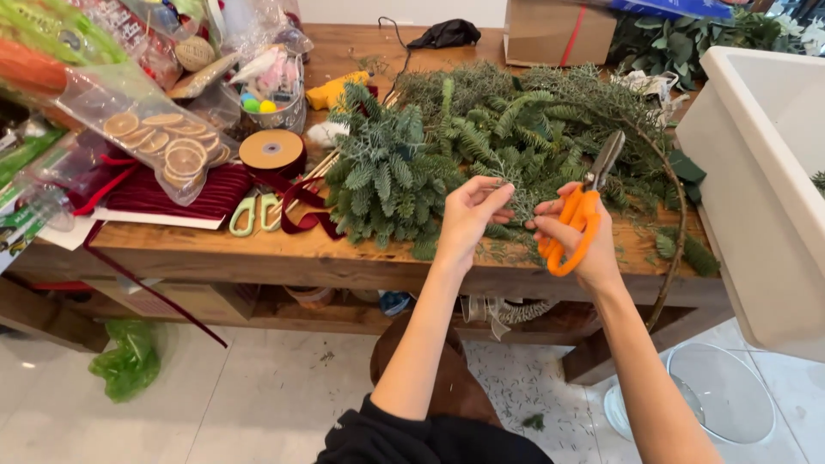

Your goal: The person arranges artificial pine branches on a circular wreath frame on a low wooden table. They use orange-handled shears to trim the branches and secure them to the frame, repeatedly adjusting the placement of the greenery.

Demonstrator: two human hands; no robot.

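Sprig pinched in left hand; right hand grips orange shears.

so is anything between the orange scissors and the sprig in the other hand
Nothing visible. The left hand pinches the sprig beside the right hand, which holds the orange scissors with blades pointing up and away, clear of it.

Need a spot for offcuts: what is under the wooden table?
Under the wooden table: a lower shelf, a green plastic bag on the floor, and a pale basket-like thing. The tabletop hides the rest.
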